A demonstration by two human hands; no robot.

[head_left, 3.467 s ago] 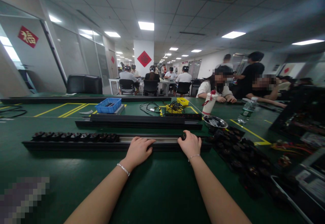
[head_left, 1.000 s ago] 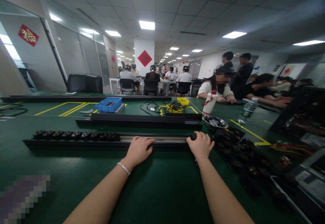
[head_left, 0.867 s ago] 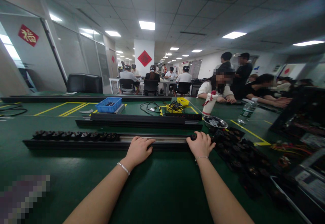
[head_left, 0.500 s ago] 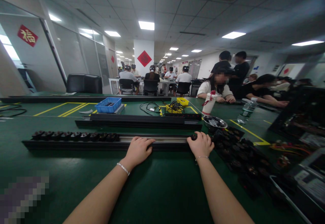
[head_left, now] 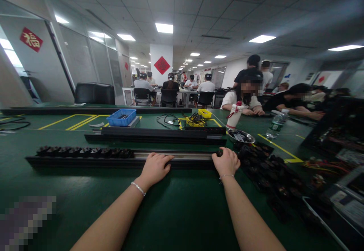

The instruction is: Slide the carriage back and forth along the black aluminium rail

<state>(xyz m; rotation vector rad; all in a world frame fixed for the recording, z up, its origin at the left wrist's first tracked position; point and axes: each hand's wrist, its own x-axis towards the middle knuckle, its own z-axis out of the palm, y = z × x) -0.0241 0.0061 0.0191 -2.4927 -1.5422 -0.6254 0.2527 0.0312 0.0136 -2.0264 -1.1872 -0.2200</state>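
A long black rail (head_left: 190,163) with a pale channel lies across the green table before me. Small black modules (head_left: 85,151) sit in a row along its left part. My left hand (head_left: 156,166) grips the rail near its middle, thumb along the near side and fingers over the top. At the rail's right end, my right hand (head_left: 226,160) has its fingers curled round a small black module (head_left: 219,152), which is mostly hidden by the hand. More loose black modules (head_left: 270,171) lie heaped just right of that hand.
Behind the rail lie a second black rail (head_left: 153,133), a blue bin (head_left: 121,117), coiled cables (head_left: 195,119) and a metal bowl (head_left: 241,136). A white cup (head_left: 233,117) and a water bottle (head_left: 276,124) stand at right, near a seated person (head_left: 241,99). Open electronic equipment (head_left: 341,129) fills the right edge.
My right hand has shifted very slightly to the right at the rail's end. My left hand stays in place on the rail. Standing people in the background have moved.
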